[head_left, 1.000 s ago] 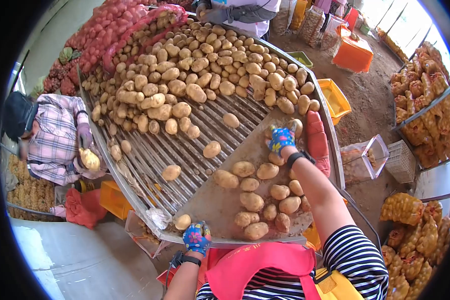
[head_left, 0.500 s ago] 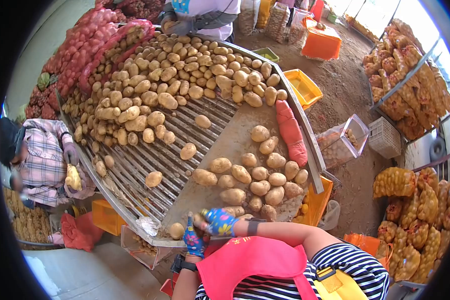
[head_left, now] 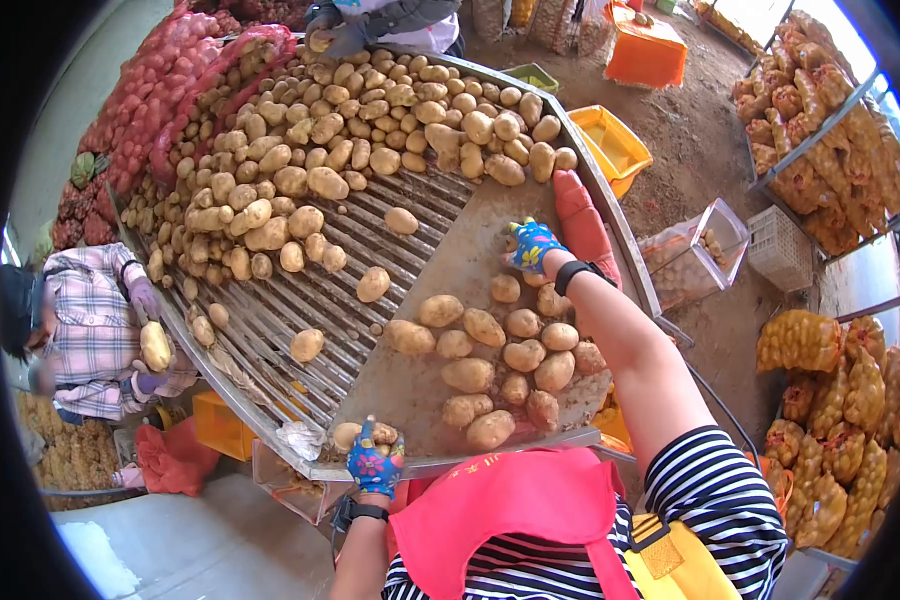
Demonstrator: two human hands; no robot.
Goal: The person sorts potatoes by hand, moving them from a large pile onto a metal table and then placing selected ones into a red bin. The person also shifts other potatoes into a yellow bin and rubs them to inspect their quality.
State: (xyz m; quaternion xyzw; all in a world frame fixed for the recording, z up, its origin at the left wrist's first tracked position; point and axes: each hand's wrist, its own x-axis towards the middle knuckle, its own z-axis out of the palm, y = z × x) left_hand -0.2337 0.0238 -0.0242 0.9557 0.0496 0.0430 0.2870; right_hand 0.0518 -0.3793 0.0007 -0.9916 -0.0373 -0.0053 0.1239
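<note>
My right hand (head_left: 535,248), in a blue flowered glove, reaches across the bare metal sheet (head_left: 440,265) beside a red cloth roll (head_left: 582,220). Its fingers curl over a potato (head_left: 510,243), mostly hidden under the glove. Near the front edge, my left hand (head_left: 375,465), gloved alike, has its thumb up and fingers bent around a potato (head_left: 383,433). Another potato (head_left: 347,437) lies just left of that thumb. Between both hands a group of loose potatoes (head_left: 468,376) is spread on the sheet.
A large potato heap (head_left: 300,180) covers the slatted rack (head_left: 340,300). A co-worker in a plaid shirt (head_left: 90,320) holds a potato at left; another stands at the far edge. A yellow crate (head_left: 610,150), clear bag (head_left: 690,250) and filled net sacks (head_left: 840,420) stand right.
My right hand has moved from beside my left hand to the far potatoes by the red roll. A potato now shows in my left hand. The plaid-shirted co-worker's potato has turned.
</note>
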